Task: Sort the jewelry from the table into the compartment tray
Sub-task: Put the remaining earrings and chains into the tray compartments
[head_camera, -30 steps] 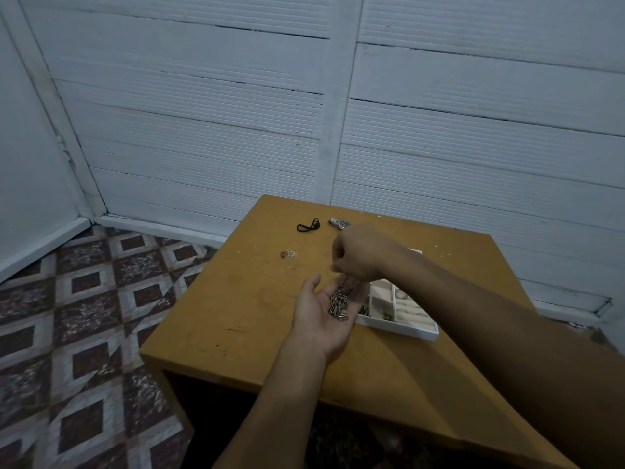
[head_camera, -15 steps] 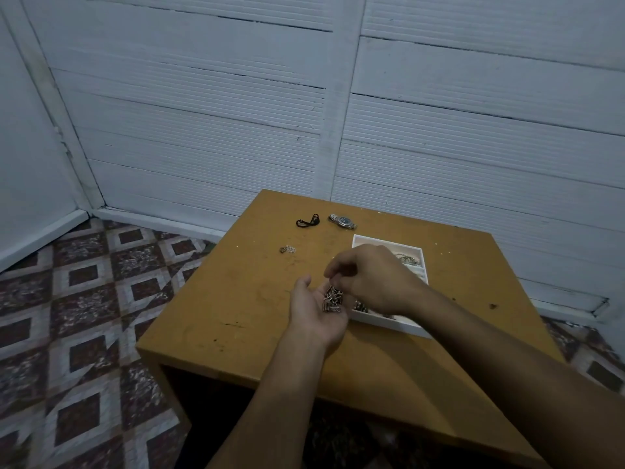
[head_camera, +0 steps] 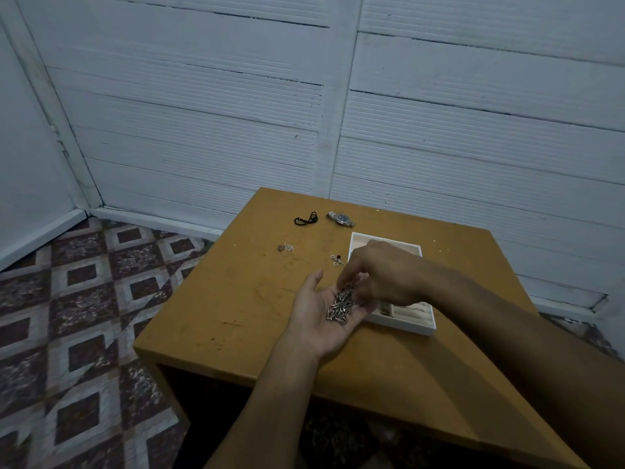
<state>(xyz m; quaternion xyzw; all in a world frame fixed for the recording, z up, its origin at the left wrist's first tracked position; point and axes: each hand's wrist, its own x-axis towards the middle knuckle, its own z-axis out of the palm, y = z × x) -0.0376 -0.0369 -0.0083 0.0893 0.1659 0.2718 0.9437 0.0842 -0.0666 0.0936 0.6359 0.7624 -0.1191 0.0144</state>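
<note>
One link chain [head_camera: 340, 304] of silver-coloured metal lies heaped in the upturned palm of the left hand [head_camera: 319, 319], which is held flat and relaxed over the wooden table [head_camera: 236, 299], just beside the near-left corner of the white compartment tray [head_camera: 407, 328]. The right hand [head_camera: 389, 275] reaches across above the tray with its fingers curled down, and the fingertips seem to pinch the upper end of the heap; the exact contact is too small to make out.

Judging by how it pools, the chain is limp and loose, with no stiffness at all, and probably light for its bulk. Smooth metal links are likely to slide over each other and pour off a tilted palm, so the cupping hand should stay level. Taken by one end, the chain would hang down and swing; gathered in a bunch between thumb and fingers, it would travel more tidily into a compartment. Snagging or knotting looks like a greater risk than breakage.

Several pieces sit on the table: a wristwatch [head_camera: 341, 219] and a black cord loop [head_camera: 306, 220] near the far edge, a small silvery cluster [head_camera: 285, 247] well apart on the left, and tiny pieces with a red stone [head_camera: 336, 259] just beside the tray's left wall. Most of the tray's interior is hidden by the right hand.
</note>
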